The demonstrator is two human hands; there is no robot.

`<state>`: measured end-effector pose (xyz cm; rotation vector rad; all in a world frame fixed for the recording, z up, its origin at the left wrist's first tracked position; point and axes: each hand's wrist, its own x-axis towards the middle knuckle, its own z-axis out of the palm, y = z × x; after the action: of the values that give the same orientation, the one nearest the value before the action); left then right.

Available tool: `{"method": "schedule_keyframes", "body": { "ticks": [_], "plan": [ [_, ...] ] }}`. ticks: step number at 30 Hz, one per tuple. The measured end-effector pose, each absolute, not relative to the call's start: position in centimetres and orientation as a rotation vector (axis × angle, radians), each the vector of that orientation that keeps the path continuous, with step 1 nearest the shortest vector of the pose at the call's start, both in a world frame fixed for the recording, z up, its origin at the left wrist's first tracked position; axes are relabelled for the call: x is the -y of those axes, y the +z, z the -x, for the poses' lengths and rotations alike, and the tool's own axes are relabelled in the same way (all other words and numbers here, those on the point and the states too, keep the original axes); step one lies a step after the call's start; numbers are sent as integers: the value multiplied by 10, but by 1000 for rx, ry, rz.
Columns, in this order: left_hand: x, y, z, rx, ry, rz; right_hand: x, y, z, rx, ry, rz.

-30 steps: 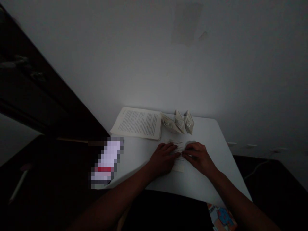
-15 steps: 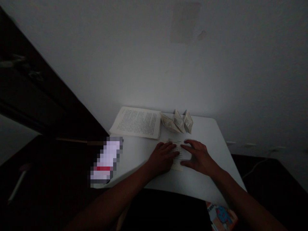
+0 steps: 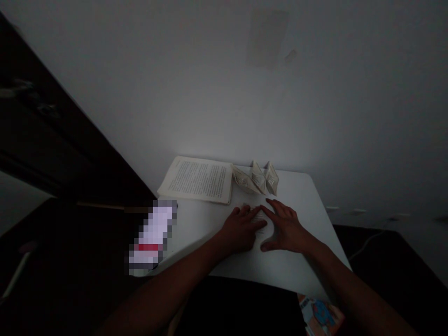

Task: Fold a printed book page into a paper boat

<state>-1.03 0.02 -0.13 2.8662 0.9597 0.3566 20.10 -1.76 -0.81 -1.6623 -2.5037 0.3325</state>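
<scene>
A printed sheet of paper [image 3: 259,227] lies on the white table, mostly covered by my hands. My left hand [image 3: 241,229] rests on it with fingers stretched out and pressing down. At the paper's right side is my right hand [image 3: 285,227], its thumb and fingers spread apart, the index fingertip touching near the left hand's fingertips at the top of the sheet. Just beyond the hands stand three folded paper boats [image 3: 259,177], made from printed pages. An open book [image 3: 198,179] lies to their left.
The white table [image 3: 196,224] stands against a grey wall [image 3: 210,93]. A blurred-out phone-like object [image 3: 152,235] sits at its left edge. A dark door [image 3: 52,121] is at the left. A colourful printed item [image 3: 320,315] shows below the front edge.
My left hand has slid slightly right over the paper, covering more of it. My right index finger has moved left, close to the left fingertips. The view has shifted a little.
</scene>
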Motion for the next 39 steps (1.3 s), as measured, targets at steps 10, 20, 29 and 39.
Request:
{"method": "schedule_keyframes", "body": {
  "ticks": [10, 20, 29, 39],
  "plan": [
    [-1, 0, 11, -1098, 392, -2856, 19, -4, -199, 2493, 357, 1696],
    [10, -7, 27, -1334, 517, -2832, 18, -3, -198, 2486, 352, 1712],
    [11, -18, 33, -1383, 635, -2702, 19, -5, -198, 2494, 357, 1698],
    [1, -4, 40, -1292, 625, -2588, 19, -7, -199, 2504, 339, 1666]
  ]
}}
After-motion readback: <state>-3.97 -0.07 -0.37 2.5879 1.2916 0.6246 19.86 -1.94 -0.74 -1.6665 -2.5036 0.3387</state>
